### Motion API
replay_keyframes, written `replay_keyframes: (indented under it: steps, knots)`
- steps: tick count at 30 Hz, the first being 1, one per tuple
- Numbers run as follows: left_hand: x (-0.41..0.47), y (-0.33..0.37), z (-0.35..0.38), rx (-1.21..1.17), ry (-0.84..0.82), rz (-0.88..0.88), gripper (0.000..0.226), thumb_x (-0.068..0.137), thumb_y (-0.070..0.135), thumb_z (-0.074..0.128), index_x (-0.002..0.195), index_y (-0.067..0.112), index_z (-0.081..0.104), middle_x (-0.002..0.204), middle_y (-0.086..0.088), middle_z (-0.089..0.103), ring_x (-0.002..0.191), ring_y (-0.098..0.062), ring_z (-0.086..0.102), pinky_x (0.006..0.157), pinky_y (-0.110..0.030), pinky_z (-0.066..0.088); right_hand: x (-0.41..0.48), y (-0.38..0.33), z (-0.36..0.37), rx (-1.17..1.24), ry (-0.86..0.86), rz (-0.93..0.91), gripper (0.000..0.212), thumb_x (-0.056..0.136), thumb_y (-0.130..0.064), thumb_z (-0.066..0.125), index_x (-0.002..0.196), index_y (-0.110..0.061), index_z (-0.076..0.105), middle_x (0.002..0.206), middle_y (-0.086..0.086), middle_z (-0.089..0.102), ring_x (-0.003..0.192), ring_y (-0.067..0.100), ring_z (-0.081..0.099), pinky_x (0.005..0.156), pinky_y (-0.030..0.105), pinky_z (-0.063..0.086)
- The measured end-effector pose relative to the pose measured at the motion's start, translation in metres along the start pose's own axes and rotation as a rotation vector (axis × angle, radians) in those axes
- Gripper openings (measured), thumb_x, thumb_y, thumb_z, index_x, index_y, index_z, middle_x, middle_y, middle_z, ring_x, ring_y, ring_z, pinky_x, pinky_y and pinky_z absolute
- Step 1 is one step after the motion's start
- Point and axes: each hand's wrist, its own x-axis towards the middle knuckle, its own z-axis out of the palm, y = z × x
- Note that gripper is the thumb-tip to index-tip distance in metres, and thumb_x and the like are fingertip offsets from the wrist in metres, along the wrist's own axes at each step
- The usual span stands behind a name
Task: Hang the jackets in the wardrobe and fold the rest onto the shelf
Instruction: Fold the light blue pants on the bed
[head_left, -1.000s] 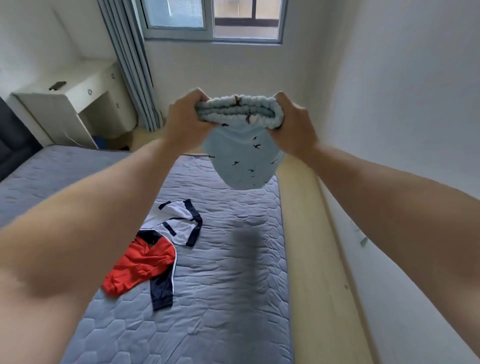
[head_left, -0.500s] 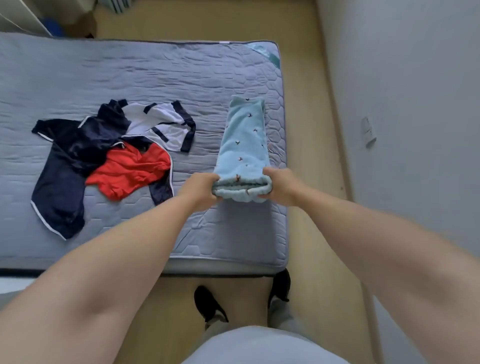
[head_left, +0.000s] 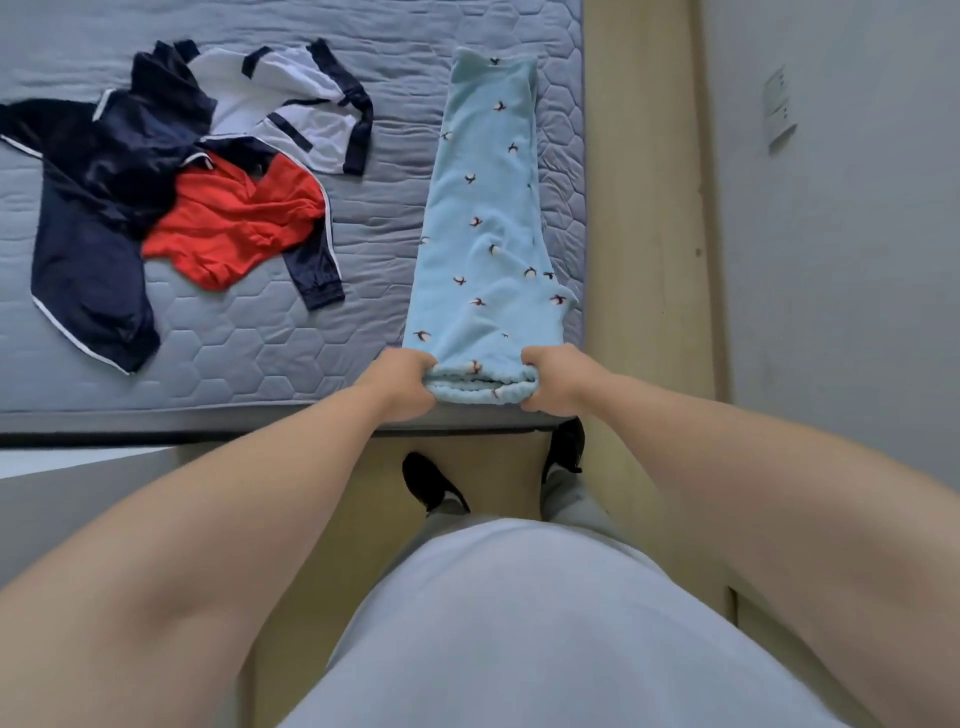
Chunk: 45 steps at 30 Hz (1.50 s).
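Observation:
Light blue fleece trousers with small bird prints lie stretched lengthwise along the right side of the grey mattress. My left hand and my right hand each grip an end of the bunched waistband at the mattress's near edge. To the left lies a jacket in navy, red and white, crumpled in a heap.
A wooden floor strip runs between the mattress and the white wall, which carries a socket plate. My black shoes stand on the floor just below the mattress edge.
A second ago I held the trousers up in the air; they have come down onto the mattress and been drawn out flat toward me. My view has tilted downward.

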Motion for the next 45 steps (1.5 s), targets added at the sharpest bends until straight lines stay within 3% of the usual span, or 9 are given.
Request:
replay_keyframes:
  steps: [9, 17, 24, 27, 30, 32, 36, 40, 45]
  knots:
    - [-0.023, -0.015, 0.049, 0.047, -0.079, -0.032, 0.017, 0.081, 0.009, 0.062, 0.097, 0.015, 0.061, 0.095, -0.006, 0.063, 0.088, -0.028, 0.061, 0.075, -0.041, 0.055, -0.014, -0.003, 0.047, 0.013, -0.100, 0.056, 0.038, 0.073, -0.030, 0.076, 0.075, -0.025, 0.039, 0.077, -0.003, 0.048, 0.065, 0.012, 0.044, 0.049, 0.028, 0.030]
    - [-0.031, -0.020, 0.081, 0.100, -0.192, -0.046, 0.016, 0.083, 0.012, 0.060, 0.097, 0.019, 0.058, 0.095, -0.005, 0.062, 0.087, -0.028, 0.061, 0.071, -0.037, 0.053, -0.028, 0.008, 0.092, 0.038, -0.161, 0.097, 0.036, 0.073, -0.030, 0.077, 0.076, -0.025, 0.041, 0.078, -0.003, 0.052, 0.069, 0.016, 0.049, 0.051, 0.028, 0.032]
    - [-0.015, -0.008, 0.056, 0.122, -0.381, -0.060, 0.030, 0.078, 0.020, 0.076, 0.104, 0.015, 0.062, 0.099, -0.005, 0.063, 0.093, -0.025, 0.063, 0.069, -0.033, 0.049, -0.027, 0.009, 0.071, 0.090, -0.250, 0.109, 0.047, 0.068, -0.034, 0.081, 0.071, -0.032, 0.035, 0.075, -0.011, 0.044, 0.064, 0.006, 0.043, 0.049, 0.025, 0.032]
    - [-0.013, 0.000, 0.046, 0.141, -0.501, -0.078, 0.037, 0.079, 0.024, 0.078, 0.111, 0.016, 0.063, 0.110, -0.007, 0.064, 0.102, -0.027, 0.064, 0.079, -0.037, 0.053, -0.029, 0.007, 0.060, 0.171, -0.324, 0.146, 0.050, 0.067, -0.034, 0.084, 0.073, -0.034, 0.035, 0.077, -0.015, 0.040, 0.076, 0.013, 0.048, 0.050, 0.021, 0.035]
    - [-0.016, 0.008, 0.040, 0.176, -0.550, -0.087, 0.039, 0.081, 0.027, 0.078, 0.115, 0.017, 0.061, 0.118, -0.004, 0.059, 0.108, -0.027, 0.060, 0.087, -0.039, 0.051, -0.035, 0.004, 0.050, 0.184, -0.371, 0.162, 0.049, 0.065, -0.036, 0.086, 0.091, -0.030, 0.046, 0.089, -0.012, 0.043, 0.091, 0.018, 0.050, 0.054, 0.022, 0.039]
    - [-0.017, 0.010, 0.035, 0.152, -0.534, -0.093, 0.039, 0.082, 0.024, 0.078, 0.115, 0.017, 0.060, 0.116, -0.002, 0.059, 0.106, -0.027, 0.060, 0.082, -0.036, 0.050, -0.038, 0.002, 0.043, 0.169, -0.350, 0.162, 0.049, 0.065, -0.037, 0.086, 0.089, -0.030, 0.045, 0.090, -0.012, 0.044, 0.091, 0.018, 0.050, 0.055, 0.023, 0.039]
    - [-0.012, 0.011, 0.012, 0.095, -0.386, -0.042, 0.025, 0.080, 0.017, 0.076, 0.098, 0.014, 0.059, 0.097, -0.005, 0.061, 0.081, -0.022, 0.057, 0.062, -0.030, 0.044, -0.041, -0.008, 0.020, 0.118, -0.163, 0.111, 0.049, 0.072, -0.037, 0.082, 0.073, -0.032, 0.034, 0.078, -0.012, 0.041, 0.084, 0.017, 0.046, 0.054, 0.025, 0.033]
    - [0.005, 0.012, -0.024, 0.110, -0.190, 0.035, 0.019, 0.076, 0.014, 0.071, 0.094, 0.018, 0.063, 0.094, -0.004, 0.063, 0.075, -0.017, 0.056, 0.055, -0.027, 0.040, -0.032, -0.019, -0.007, 0.126, 0.046, 0.091, 0.037, 0.076, -0.038, 0.076, 0.094, -0.012, 0.056, 0.096, 0.004, 0.062, 0.087, 0.023, 0.058, 0.069, 0.035, 0.050]
    - [0.042, 0.017, -0.075, 0.101, -0.092, 0.050, 0.024, 0.075, 0.014, 0.074, 0.097, 0.018, 0.067, 0.095, -0.003, 0.066, 0.081, -0.018, 0.060, 0.062, -0.028, 0.047, -0.003, -0.024, -0.048, 0.157, 0.105, 0.061, 0.037, 0.077, -0.033, 0.073, 0.107, -0.014, 0.061, 0.104, 0.005, 0.067, 0.096, 0.025, 0.063, 0.084, 0.043, 0.056]
